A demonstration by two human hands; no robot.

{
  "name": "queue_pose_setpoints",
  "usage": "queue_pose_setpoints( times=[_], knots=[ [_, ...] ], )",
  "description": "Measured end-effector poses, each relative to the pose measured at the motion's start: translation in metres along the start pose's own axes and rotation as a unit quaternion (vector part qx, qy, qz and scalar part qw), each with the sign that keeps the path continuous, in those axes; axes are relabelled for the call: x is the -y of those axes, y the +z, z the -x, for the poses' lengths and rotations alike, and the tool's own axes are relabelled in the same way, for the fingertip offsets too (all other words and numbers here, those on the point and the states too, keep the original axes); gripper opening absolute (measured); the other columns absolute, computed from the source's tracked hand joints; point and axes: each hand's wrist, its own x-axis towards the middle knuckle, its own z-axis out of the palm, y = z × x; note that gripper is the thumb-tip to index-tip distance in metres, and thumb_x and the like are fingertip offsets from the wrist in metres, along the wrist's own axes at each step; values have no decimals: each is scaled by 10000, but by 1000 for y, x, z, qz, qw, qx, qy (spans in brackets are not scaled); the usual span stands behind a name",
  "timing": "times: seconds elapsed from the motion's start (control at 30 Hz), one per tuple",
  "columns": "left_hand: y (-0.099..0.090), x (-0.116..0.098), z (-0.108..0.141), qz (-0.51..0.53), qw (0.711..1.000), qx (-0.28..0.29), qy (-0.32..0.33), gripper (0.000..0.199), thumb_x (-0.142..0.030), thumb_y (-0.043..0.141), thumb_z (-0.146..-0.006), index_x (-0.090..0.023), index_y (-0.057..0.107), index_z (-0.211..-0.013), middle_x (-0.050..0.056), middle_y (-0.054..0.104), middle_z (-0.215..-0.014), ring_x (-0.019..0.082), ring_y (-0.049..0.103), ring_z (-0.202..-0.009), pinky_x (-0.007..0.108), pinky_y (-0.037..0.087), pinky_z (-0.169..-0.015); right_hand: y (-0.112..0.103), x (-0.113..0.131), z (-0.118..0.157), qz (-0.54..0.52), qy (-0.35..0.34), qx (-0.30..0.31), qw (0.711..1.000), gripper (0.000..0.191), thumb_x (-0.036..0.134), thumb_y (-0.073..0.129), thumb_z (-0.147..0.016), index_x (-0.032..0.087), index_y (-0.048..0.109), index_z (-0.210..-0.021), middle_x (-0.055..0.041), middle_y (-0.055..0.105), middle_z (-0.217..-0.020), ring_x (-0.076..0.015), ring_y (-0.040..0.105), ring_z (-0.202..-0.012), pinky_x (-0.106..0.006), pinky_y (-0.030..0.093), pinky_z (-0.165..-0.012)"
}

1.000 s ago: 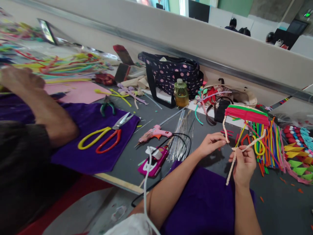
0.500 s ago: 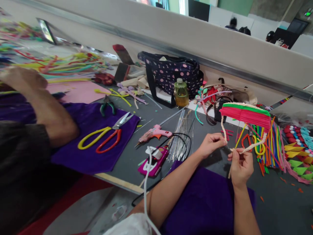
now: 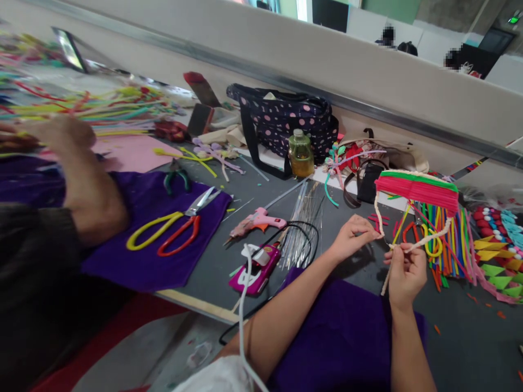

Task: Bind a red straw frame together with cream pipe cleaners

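Between my two hands is a craft piece (image 3: 417, 189), a pink and green panel with a cream fuzzy stem framing it. My left hand (image 3: 354, 235) pinches the lower left end of the cream stem (image 3: 379, 215). With closed fingers, my right hand (image 3: 406, 272) grips the stem's lower right part, near a yellow piece (image 3: 402, 224). A loose cream end hangs below that hand. The pink panel tilts above both hands, over the table. Small pink bits (image 3: 379, 219) lie behind my left hand.
Colourful stems (image 3: 449, 239) and red-yellow scissors lie behind my right hand. Left of my arm are a pink glue gun (image 3: 257, 222), a magenta device (image 3: 255, 268) and clear strips (image 3: 301, 234). A co-worker's arm (image 3: 87, 169) reaches in beside large scissors (image 3: 171, 226). A bottle (image 3: 301, 155) stands before a bag (image 3: 286, 117).
The craft piece has shifted slightly right, and my right hand with it. My left hand stays on the stem. The co-worker's hand has moved a little right.
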Motion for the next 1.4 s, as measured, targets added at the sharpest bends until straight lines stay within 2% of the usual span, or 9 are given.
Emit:
queue_pose_setpoints(
  times=[0.13, 0.27, 0.43, 0.53, 0.63, 0.73, 0.97, 1.23, 1.4],
  knots=[
    [-3, 1, 1, 21, 999, 17, -22, 195, -350, 656, -791, -194, 773, -794, 63, 685, -737, 184, 551, -821, 320, 379, -833, -1, -3, 1, 10, -9, 4, 1000, 201, 360, 609, -839, 176, 538, -870, 14, 624, -649, -118, 626, -513, -233, 534, -505],
    [-4, 0, 3, 139, 979, 62, -136, 249, -345, 689, -734, -146, 759, -867, 61, 686, -738, 140, 566, -642, 279, 424, -696, -1, -5, 0, 16, -8, 3, 1000, 196, 356, 607, -840, 174, 542, -869, 10, 628, -657, -117, 629, -520, -233, 538, -510],
    [-6, -2, 2, 266, 940, 97, -190, 285, -287, 603, -747, -83, 743, -890, 85, 695, -631, 196, 644, -718, 334, 431, -844, -1, -1, -1, -4, 7, 12, 1000, 192, 342, 616, -836, 172, 537, -875, 12, 624, -666, -112, 628, -523, -225, 539, -503],
    [-8, 0, 1, 316, 919, 103, -213, 242, -257, 622, -707, -87, 744, -829, 105, 708, -675, 208, 653, -721, 332, 445, -801, -2, 1, -1, -45, 41, 32, 998, 207, 335, 635, -824, 172, 529, -895, 15, 631, -667, -114, 629, -521, -224, 539, -486],
    [-9, 2, 2, 333, 915, 89, -212, 149, -236, 729, -652, -116, 741, -739, 92, 705, -769, 174, 632, -747, 283, 441, -746, -3, 2, -2, -79, 72, 56, 993, 223, 335, 648, -815, 173, 524, -905, 20, 641, -657, -116, 628, -503, -230, 541, -473],
    [-9, 4, 4, 341, 918, 88, -185, 183, -255, 809, -607, -126, 740, -718, 68, 678, -804, 132, 600, -731, 250, 429, -711, -4, 3, -2, -101, 95, 73, 988, 233, 333, 661, -803, 172, 528, -905, 16, 650, -663, -119, 637, -511, -225, 538, -467],
    [-9, 8, 6, 360, 901, 99, -219, 285, -322, 840, -582, -106, 705, -709, 42, 663, -704, 93, 577, -564, 224, 422, -583, -5, 2, -3, -128, 112, 105, 980, 245, 337, 666, -793, 178, 525, -914, 16, 648, -687, -120, 633, -521, -226, 532, -452],
    [-3, 8, 7, 386, 883, 116, -240, 420, -323, 882, -489, -105, 680, -786, 13, 631, -591, 100, 584, -515, 185, 384, -504, -4, 3, -2, -120, 111, 115, 980, 238, 337, 668, -796, 176, 531, -906, 23, 644, -657, -112, 613, -475, -225, 523, -447],
    [6, 8, 7, 347, 906, 81, -230, 368, -364, 863, -517, -98, 694, -708, 13, 599, -558, 85, 520, -502, 205, 364, -505, -2, 3, -1, -109, 104, 117, 982, 243, 353, 663, -800, 187, 527, -915, 38, 630, -643, -121, 625, -490, -229, 524, -450]
  ],
)
